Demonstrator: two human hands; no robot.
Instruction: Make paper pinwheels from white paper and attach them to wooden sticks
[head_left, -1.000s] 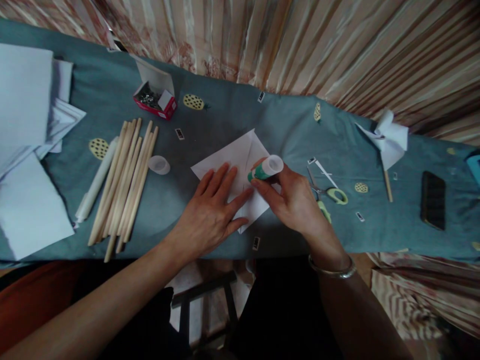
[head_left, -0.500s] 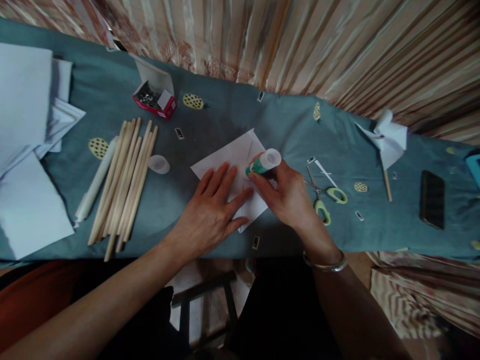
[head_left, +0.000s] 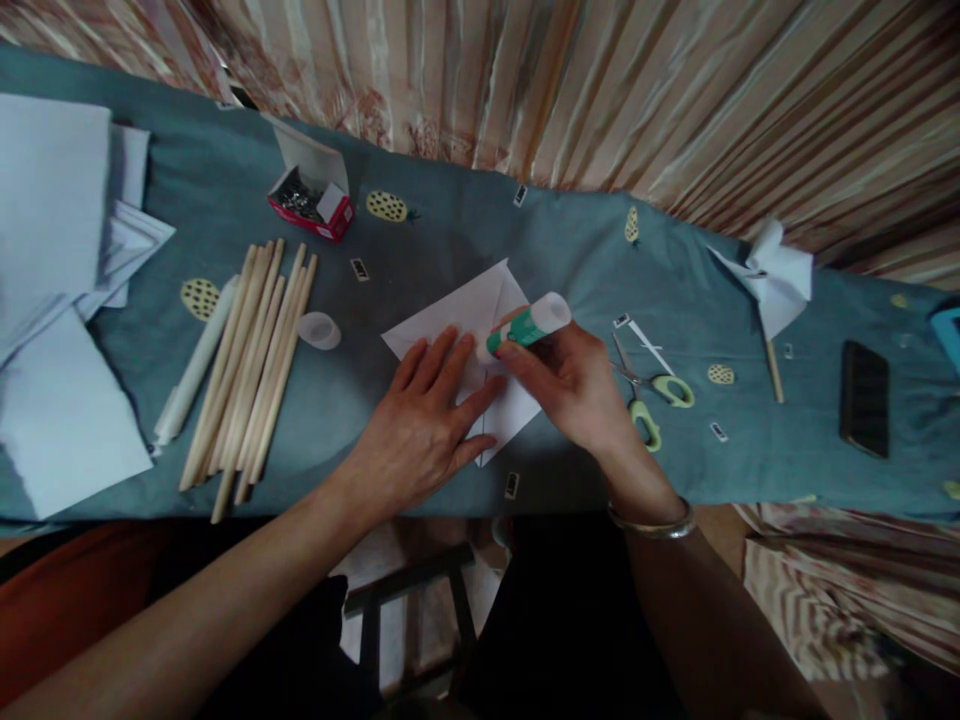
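Note:
My left hand [head_left: 424,420] lies flat with fingers spread on a folded white paper square [head_left: 469,310] in the middle of the blue-green cloth. My right hand [head_left: 574,385] is closed around a green and white glue stick [head_left: 529,325], tilted so its lower end touches the paper just beside my left fingertips. The glue stick's clear cap [head_left: 319,330] lies to the left of the paper, next to a bundle of several wooden sticks [head_left: 251,370].
White paper sheets [head_left: 52,300] lie at far left. A red box of pins [head_left: 311,195] stands open at the back. Green-handled scissors [head_left: 652,395] lie right of my hand, then a finished paper pinwheel [head_left: 772,275] and a dark phone [head_left: 866,400]. A striped curtain [head_left: 600,90] hangs behind.
The glue stick has slid a little left across the paper and tilted lower, toward my left fingertips. My left hand has stayed put on the paper.

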